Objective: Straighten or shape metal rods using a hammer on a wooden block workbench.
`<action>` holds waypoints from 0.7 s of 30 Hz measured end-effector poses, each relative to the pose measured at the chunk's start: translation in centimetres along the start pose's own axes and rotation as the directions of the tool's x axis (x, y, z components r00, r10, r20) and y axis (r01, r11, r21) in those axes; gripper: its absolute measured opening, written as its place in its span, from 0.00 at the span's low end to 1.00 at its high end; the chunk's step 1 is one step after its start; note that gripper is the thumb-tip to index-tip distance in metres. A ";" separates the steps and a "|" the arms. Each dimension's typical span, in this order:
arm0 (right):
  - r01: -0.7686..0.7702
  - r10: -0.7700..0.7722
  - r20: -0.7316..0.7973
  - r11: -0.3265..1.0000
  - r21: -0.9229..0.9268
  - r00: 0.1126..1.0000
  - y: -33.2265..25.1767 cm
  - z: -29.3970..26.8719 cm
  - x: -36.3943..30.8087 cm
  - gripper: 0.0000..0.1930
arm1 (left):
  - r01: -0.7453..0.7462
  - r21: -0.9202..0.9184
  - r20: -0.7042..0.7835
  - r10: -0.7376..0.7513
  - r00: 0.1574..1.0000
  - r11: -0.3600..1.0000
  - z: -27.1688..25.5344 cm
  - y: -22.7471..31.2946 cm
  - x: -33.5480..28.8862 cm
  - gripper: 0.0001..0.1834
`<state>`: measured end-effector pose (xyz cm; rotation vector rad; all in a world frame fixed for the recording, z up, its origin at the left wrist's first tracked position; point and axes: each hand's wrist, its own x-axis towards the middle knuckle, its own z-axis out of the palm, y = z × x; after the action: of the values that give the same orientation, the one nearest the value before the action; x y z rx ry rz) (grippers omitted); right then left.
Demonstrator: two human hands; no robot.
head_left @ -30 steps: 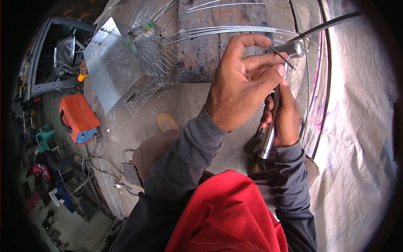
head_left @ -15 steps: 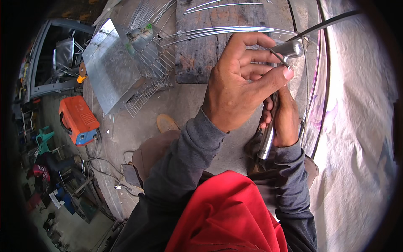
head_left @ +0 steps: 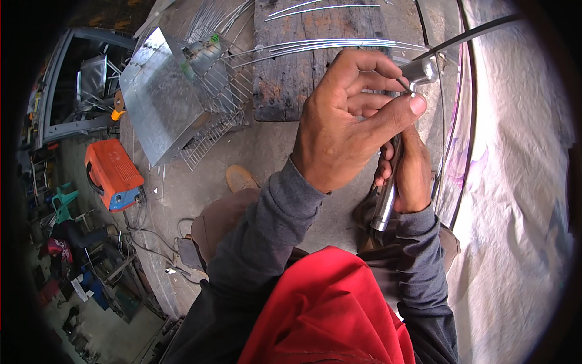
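My left hand is raised in front of me, palm turned away, its thumb and fingers pinching a short thin metal rod. Lower and to the right, my right hand wraps round the shiny steel handle of a hammer. Its rounded, polished head shows just beyond the left fingertips. The left hand covers the upper part of the handle. A dark narrow bar runs from beside the hammer head toward the upper right.
Several thin wires lie across a worn wooden board ahead. To the left are a bent sheet-metal piece, a wire grid and an orange machine with cables. Pale cloth covers the right side.
The left fingers and thumb have shifted slightly, and the pinched rod has tilted a little with its tip nearer the thumb. My right hand and the hammer look unmoved.
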<state>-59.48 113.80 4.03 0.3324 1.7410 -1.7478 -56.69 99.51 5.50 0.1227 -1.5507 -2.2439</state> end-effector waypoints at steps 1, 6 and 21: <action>-0.004 0.004 -0.001 1.000 -0.001 1.000 0.0 0.0 0.0 0.27 | 0.000 -0.001 0.000 0.000 1.000 1.000 0.0 0.2 0.0 0.26; -0.003 0.003 -0.006 1.000 -0.009 1.000 0.0 0.0 -0.1 0.27 | 0.053 0.046 0.055 -0.055 0.997 0.998 -0.2 0.8 0.0 0.22; -0.003 0.003 -0.013 1.000 -0.009 1.000 0.2 0.0 0.0 0.28 | 0.059 0.028 0.045 -0.060 0.997 0.998 -0.1 0.7 0.0 0.20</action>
<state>-59.37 113.79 3.91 0.3425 1.7564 -1.7388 -56.48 99.22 6.09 0.1277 -1.6215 -2.2869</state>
